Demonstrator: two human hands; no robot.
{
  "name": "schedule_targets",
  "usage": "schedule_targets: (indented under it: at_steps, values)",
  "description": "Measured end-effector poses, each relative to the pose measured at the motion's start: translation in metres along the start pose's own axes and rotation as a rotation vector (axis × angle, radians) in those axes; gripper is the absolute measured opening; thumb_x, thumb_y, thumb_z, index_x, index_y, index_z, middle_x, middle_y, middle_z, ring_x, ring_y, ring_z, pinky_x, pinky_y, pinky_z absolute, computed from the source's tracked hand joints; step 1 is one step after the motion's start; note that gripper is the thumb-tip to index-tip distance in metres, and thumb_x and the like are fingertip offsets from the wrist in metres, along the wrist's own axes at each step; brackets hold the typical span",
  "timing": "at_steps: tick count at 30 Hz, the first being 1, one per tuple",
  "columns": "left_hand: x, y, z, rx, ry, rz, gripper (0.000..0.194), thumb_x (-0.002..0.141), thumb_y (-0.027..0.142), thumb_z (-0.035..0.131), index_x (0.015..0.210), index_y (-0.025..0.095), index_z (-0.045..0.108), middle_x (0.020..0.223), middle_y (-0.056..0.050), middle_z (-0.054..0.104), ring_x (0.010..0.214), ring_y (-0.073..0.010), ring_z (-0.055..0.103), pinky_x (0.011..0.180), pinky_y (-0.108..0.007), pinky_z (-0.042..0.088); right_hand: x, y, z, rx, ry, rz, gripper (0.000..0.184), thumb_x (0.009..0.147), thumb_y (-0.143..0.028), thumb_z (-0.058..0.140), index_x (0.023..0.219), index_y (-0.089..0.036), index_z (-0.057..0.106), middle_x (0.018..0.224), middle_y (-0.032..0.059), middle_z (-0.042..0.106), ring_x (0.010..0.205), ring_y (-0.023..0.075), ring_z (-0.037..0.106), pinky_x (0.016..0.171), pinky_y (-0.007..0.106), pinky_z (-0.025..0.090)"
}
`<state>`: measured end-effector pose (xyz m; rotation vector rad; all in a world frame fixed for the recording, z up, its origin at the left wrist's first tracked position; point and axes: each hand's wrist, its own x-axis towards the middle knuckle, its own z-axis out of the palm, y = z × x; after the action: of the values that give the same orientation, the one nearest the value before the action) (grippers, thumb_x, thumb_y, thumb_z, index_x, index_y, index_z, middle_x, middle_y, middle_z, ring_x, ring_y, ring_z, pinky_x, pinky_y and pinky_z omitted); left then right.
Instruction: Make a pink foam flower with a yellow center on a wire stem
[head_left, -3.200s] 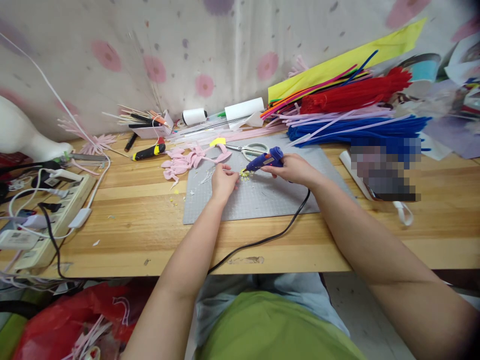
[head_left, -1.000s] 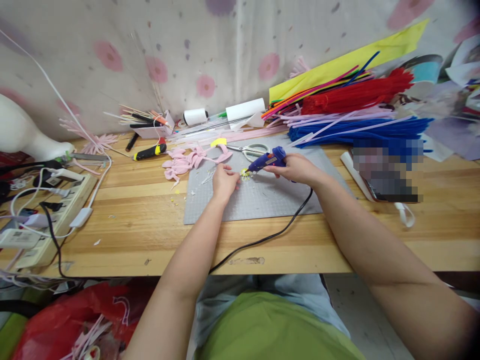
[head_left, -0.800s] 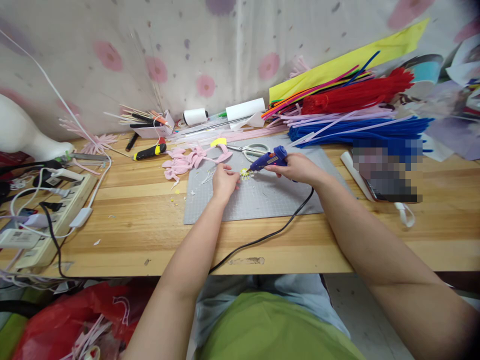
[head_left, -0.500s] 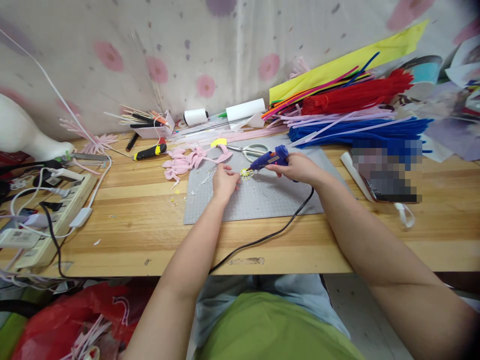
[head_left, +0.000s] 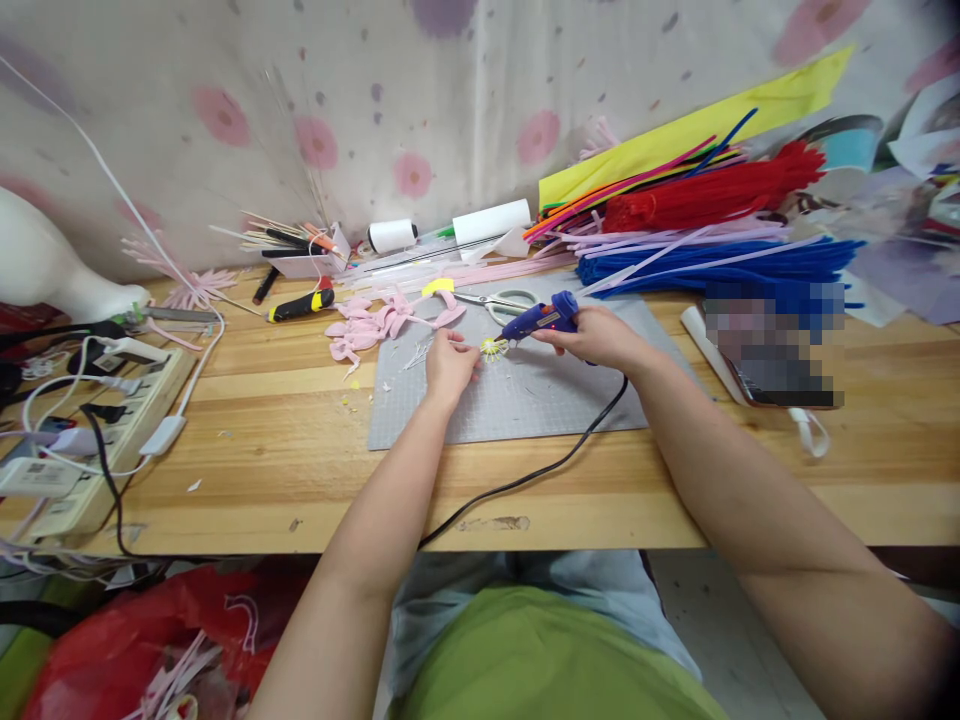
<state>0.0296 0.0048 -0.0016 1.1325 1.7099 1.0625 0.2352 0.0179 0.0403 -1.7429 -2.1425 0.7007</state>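
My right hand (head_left: pixel 596 336) is wrapped round a blue hot glue gun (head_left: pixel 541 318), whose nozzle points left at a small yellow-centred piece with thin pale spokes (head_left: pixel 491 348). The nozzle tip is at or just above the yellow centre; contact is too small to tell. My left hand (head_left: pixel 452 362) pinches at the left side of that piece, fingertips together at its edge. Both hands are over a grey cutting mat (head_left: pixel 510 415). Thin white strands (head_left: pixel 416 355) lie left of my left fingers. Scissors (head_left: pixel 506 303) rest behind the glue gun.
Pink fuzzy petal shapes (head_left: pixel 367 325) and a yellow-black cutter (head_left: pixel 301 305) lie left of the mat. Bundles of blue (head_left: pixel 712 268) and red pipe cleaners (head_left: pixel 720 190) are stacked at back right. A black cord (head_left: pixel 517 487) crosses the front; a power strip (head_left: pixel 112 450) sits left.
The glue gun has shifted slightly to the right over the last few seconds, its nozzle staying by the yellow centre. My left hand has hardly moved.
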Motion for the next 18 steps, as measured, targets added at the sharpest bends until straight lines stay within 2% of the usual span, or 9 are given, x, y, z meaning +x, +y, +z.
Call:
schedule_targets:
  at_steps: [6,10,12,14,16,18]
  values:
    - [-0.002,0.001,0.000,-0.013,-0.003,0.000,0.029,0.065,0.009,0.061,0.083,0.020,0.041,0.065,0.004,0.058,0.051,-0.0110,0.061,0.041,-0.018,0.043,0.000,-0.006,0.001,-0.022,-0.009,0.003,0.044,0.077,-0.057,0.055,0.062,-0.017,0.063,0.052,0.0030,0.057,0.052,0.0141,0.053,0.053,0.026,0.036]
    - [-0.001,0.000,0.000,-0.017,-0.005,0.004,0.029,0.065,0.009,0.061,0.083,0.020,0.041,0.064,0.004,0.057,0.051,-0.0115,0.061,0.041,-0.019,0.043,-0.005,-0.001,-0.010,0.033,0.031,0.056,0.045,0.075,-0.059,0.056,0.063,-0.016,0.063,0.054,0.0035,0.058,0.049,0.0137,0.051,0.051,0.027,0.037]
    - [0.000,0.000,0.000,-0.012,-0.003,0.001,0.030,0.065,0.010,0.062,0.083,0.020,0.041,0.063,0.005,0.058,0.051,-0.0113,0.060,0.042,-0.019,0.044,-0.007,0.007,-0.017,0.101,0.103,0.092,0.046,0.075,-0.060,0.055,0.066,-0.016,0.065,0.052,0.0034,0.057,0.048,0.0138,0.050,0.050,0.027,0.037]
    - [0.000,0.000,0.000,-0.004,-0.001,-0.001,0.030,0.065,0.010,0.062,0.084,0.020,0.042,0.063,0.005,0.058,0.050,-0.0111,0.060,0.043,-0.019,0.044,-0.008,0.018,-0.022,0.186,0.238,0.120,0.048,0.078,-0.060,0.051,0.071,-0.015,0.066,0.051,0.0039,0.056,0.047,0.0142,0.050,0.050,0.028,0.038]
    - [0.000,0.000,-0.001,-0.001,-0.002,-0.002,0.029,0.065,0.010,0.062,0.084,0.020,0.042,0.063,0.005,0.058,0.050,-0.0110,0.060,0.042,-0.019,0.044,-0.004,0.031,-0.021,0.252,0.378,0.151,0.052,0.081,-0.061,0.046,0.077,-0.014,0.068,0.055,0.0057,0.059,0.049,0.0155,0.052,0.052,0.029,0.040]
    - [-0.001,0.000,-0.001,-0.003,-0.001,-0.003,0.030,0.066,0.010,0.063,0.085,0.020,0.042,0.063,0.005,0.058,0.049,-0.0106,0.059,0.041,-0.019,0.043,0.002,0.044,-0.014,0.268,0.449,0.200,0.054,0.080,-0.061,0.046,0.084,-0.013,0.069,0.061,0.0084,0.063,0.053,0.0179,0.056,0.055,0.031,0.042]
